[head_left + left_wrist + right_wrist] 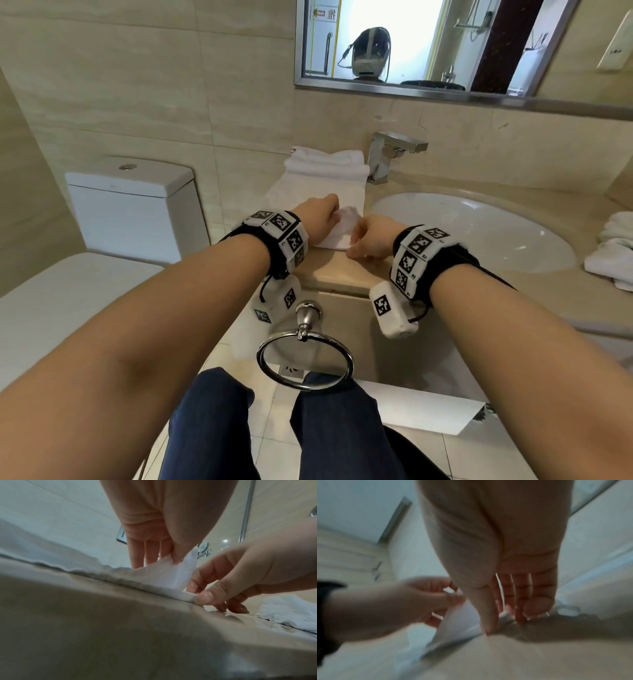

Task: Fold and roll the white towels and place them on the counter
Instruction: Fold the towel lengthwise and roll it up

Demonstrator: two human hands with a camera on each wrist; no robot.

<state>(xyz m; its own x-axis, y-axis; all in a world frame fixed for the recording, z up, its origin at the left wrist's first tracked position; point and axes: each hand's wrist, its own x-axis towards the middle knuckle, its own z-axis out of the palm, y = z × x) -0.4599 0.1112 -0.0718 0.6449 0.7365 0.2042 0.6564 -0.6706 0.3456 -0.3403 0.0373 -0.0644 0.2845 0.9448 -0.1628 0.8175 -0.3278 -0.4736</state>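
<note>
a soft white terry towel (337, 219) lies flat on the glossy beige stone worktop (329, 274), mid-frame, left of the oval white basin (479, 233). the left hand (317, 214) has its grip closed on a raised corner, thumb against fingers (137, 555), so the cloth peaks into a limp triangle. the right hand (371, 238) pinches the thick hemmed near edge at the worktop, thumb tip (205, 599) pressed to it. folded towels (325, 164) are stacked beside the square chrome tap (387, 154); crumpled ones (613, 253) sit at the right edge.
</note>
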